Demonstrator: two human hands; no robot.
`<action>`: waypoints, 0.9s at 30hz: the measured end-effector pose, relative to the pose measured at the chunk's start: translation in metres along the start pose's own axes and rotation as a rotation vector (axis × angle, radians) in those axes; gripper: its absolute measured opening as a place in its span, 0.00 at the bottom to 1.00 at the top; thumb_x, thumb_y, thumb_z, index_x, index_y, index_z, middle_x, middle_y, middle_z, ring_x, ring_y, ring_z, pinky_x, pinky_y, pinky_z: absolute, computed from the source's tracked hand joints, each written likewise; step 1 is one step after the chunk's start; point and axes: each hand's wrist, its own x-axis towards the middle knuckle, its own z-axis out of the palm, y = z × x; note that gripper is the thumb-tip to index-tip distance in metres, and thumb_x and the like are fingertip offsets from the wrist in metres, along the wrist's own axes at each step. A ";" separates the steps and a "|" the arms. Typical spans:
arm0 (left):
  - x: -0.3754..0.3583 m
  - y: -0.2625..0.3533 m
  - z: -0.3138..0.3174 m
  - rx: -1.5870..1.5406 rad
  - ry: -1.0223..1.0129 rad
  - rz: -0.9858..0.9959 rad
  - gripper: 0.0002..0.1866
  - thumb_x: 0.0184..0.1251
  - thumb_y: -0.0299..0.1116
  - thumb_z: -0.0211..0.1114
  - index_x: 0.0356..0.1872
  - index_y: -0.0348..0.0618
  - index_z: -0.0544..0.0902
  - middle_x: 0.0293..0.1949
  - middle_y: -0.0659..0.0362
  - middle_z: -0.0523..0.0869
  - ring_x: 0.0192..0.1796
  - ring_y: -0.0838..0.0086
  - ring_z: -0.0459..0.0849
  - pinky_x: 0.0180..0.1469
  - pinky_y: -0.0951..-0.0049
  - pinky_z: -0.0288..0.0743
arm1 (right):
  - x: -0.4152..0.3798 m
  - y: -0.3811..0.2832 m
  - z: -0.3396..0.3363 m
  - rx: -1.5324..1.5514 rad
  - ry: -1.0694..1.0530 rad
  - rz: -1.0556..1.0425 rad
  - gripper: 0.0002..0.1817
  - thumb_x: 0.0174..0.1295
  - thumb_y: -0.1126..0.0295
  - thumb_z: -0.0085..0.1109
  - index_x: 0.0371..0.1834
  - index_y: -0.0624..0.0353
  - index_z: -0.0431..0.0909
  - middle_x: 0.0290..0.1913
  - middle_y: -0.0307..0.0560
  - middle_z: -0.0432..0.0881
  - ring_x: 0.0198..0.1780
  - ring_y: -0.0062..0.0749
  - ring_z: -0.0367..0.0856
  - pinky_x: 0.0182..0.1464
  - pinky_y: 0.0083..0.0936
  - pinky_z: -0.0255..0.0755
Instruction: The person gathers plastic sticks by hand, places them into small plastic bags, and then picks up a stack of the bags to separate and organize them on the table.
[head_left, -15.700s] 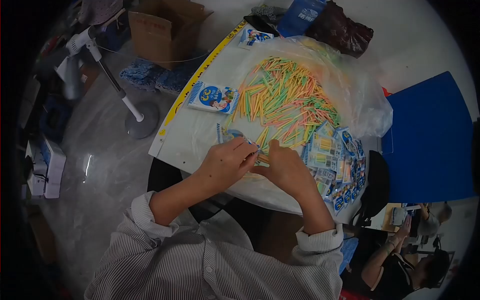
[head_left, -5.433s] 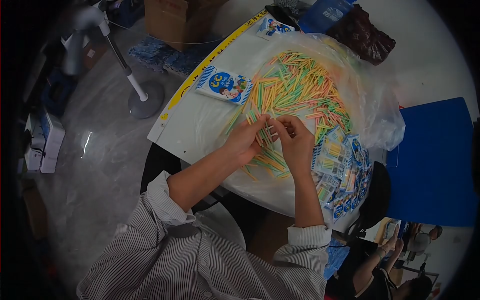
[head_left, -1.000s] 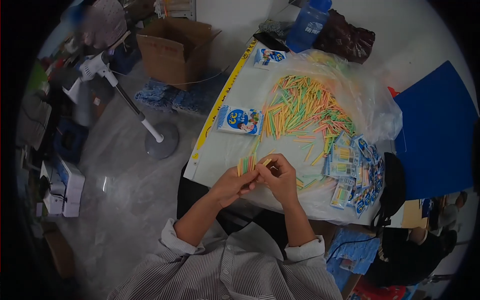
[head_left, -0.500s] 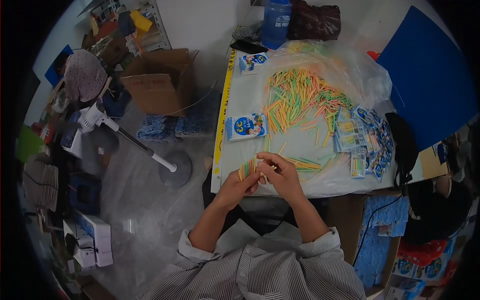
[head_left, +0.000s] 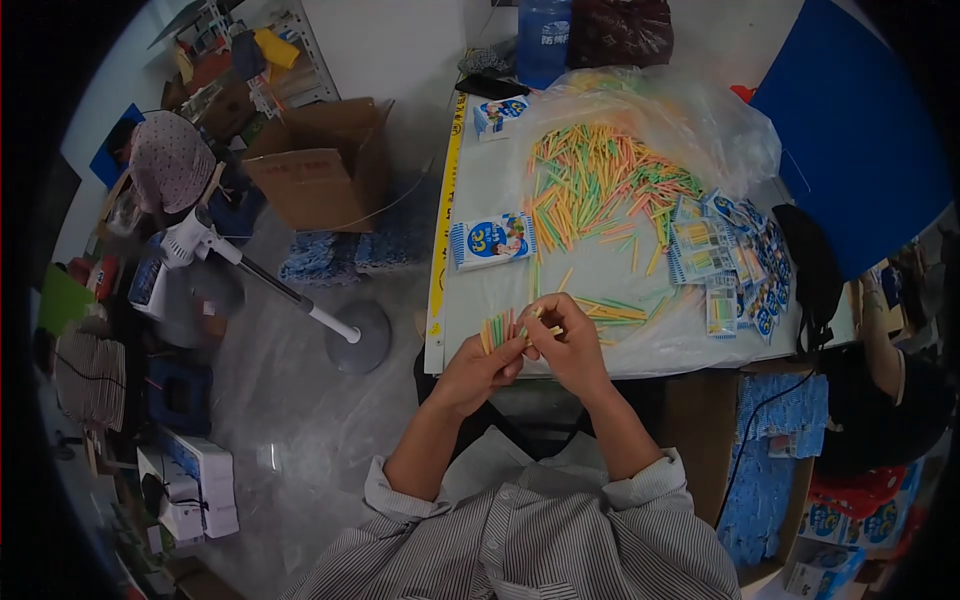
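Observation:
My left hand point(head_left: 468, 378) is closed round a fanned bundle of thin coloured sticks point(head_left: 497, 331), yellow, green and pink, at the table's near edge. Touching its fingertips, my right hand point(head_left: 570, 352) pinches pale yellow sticks point(head_left: 538, 318) at the bundle's right side. Just beyond my hands, loose yellow and green sticks point(head_left: 612, 308) lie on a plastic sheet. A large heap of similar sticks point(head_left: 590, 180) spreads farther back. One blue and white printed packet point(head_left: 495, 241) lies left of the heap.
Filled packets point(head_left: 740, 260) are piled at the table's right, near a black bag point(head_left: 800, 260). Behind the heap is a clear plastic bag point(head_left: 715, 140), with a blue bottle point(head_left: 545, 45) farther back. A carton point(head_left: 320, 170) and fan point(head_left: 270, 280) stand left. Another person's arm point(head_left: 880, 335) shows at right.
The view has shifted slightly. My right fingers have moved a little against the bundle in my left hand. Another person's arm now shows farther out at the right.

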 end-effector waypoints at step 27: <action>0.008 -0.007 0.002 0.007 -0.052 -0.144 0.11 0.63 0.38 0.53 0.33 0.39 0.76 0.22 0.67 0.72 0.20 0.89 0.63 0.19 0.89 0.53 | 0.004 0.008 -0.024 -0.146 -0.202 -0.062 0.10 0.57 0.74 0.51 0.41 0.63 0.72 0.30 0.36 0.71 0.24 0.12 0.67 0.24 0.09 0.63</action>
